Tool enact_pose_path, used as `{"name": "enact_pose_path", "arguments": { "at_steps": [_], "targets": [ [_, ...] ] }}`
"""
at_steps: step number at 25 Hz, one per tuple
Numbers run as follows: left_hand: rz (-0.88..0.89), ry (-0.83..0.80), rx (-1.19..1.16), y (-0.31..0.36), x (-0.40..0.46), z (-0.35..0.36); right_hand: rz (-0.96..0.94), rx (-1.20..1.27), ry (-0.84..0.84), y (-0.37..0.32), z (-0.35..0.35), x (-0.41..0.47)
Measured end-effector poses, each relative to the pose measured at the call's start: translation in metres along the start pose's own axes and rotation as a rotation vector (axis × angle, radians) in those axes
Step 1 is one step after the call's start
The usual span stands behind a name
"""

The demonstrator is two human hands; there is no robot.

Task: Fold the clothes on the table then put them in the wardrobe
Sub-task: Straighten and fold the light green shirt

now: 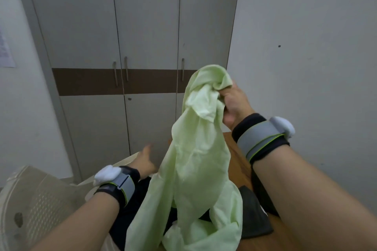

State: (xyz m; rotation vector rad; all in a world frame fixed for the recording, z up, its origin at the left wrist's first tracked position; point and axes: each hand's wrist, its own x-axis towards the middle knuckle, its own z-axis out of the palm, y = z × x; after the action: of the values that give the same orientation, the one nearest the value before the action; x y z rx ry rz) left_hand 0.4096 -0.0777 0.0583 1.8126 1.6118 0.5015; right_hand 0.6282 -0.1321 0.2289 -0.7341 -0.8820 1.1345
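The right hand [234,106] is clenched round a bunched top edge of the pale green garment [195,161], thumb and fingers wrapped into the cloth, and lifts it high so that the rest hangs down in loose, twisted folds. The lower end of the garment trails onto the pile of dark clothes [255,216] lying on the wooden table [236,146]. The left hand [145,161] is lower and to the side, partly hidden behind the hanging cloth; its thumb sticks out and it seems to grip nothing, though the fingers cannot be seen clearly. Each wrist wears a grey band with a white module. A beige plastic chair [38,195] stands at the left, and beyond the table the wardrobe [132,32] has all its doors closed. The step in hand looks like shaking the garment out before folding. To do it well, the left hand would best find a matching corner or shoulder, so that the cloth hangs flat between two hands, untwisted, clear of the dark pile, before it is laid on a bare part of the table and folded.
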Motion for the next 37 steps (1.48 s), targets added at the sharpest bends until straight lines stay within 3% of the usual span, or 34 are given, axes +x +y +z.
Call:
{"name": "enact_pose_path", "arguments": {
  "at_steps": [6,10,12,14,16,17,19,21,23,25,27,30,33,37],
  "targets": [
    [0.069,-0.237,0.205,0.016,0.006,0.032,0.070,0.141,-0.045,-0.035,-0.007,-0.002],
    [0.014,-0.067,0.206,0.029,0.020,0.032,0.046,0.105,0.066,-0.039,-0.038,-0.009],
    [0.031,0.038,0.135,0.043,0.028,0.011,0.040,-0.163,0.275,-0.033,-0.064,-0.002],
    [0.074,0.151,0.062,0.075,0.029,-0.013,0.116,-0.657,0.387,-0.023,-0.080,-0.001],
    [0.130,0.249,0.001,0.118,0.023,-0.031,0.156,-1.114,0.401,-0.008,-0.082,-0.006],
    [0.160,0.281,-0.007,0.141,0.021,-0.038,0.088,-1.194,0.349,-0.002,-0.076,-0.009],
    [0.205,0.311,-0.024,0.187,0.012,-0.048,-0.003,-1.069,0.114,0.008,-0.049,-0.015],
    [0.273,0.264,-0.062,0.226,0.002,-0.054,-0.060,-1.109,-0.037,0.021,-0.024,-0.014],
    [0.408,0.116,-0.218,0.252,-0.010,-0.055,-0.211,-1.106,0.122,0.023,-0.017,-0.007],
    [0.548,-0.085,-0.464,0.254,-0.019,-0.051,-0.241,-0.766,0.258,0.012,-0.023,-0.003],
    [0.646,-0.075,-0.535,0.232,-0.020,-0.052,-0.175,-0.371,0.248,-0.003,-0.032,-0.004],
    [0.615,0.097,-0.298,0.179,-0.007,-0.040,-0.116,-0.057,0.216,-0.024,-0.045,-0.005],
    [0.466,-0.023,-0.109,0.130,0.001,-0.015,-0.105,0.090,0.159,-0.035,-0.049,0.000],
    [0.419,-0.217,0.039,0.110,0.014,0.016,-0.106,0.193,0.098,-0.036,-0.054,0.005]
  ]
}}
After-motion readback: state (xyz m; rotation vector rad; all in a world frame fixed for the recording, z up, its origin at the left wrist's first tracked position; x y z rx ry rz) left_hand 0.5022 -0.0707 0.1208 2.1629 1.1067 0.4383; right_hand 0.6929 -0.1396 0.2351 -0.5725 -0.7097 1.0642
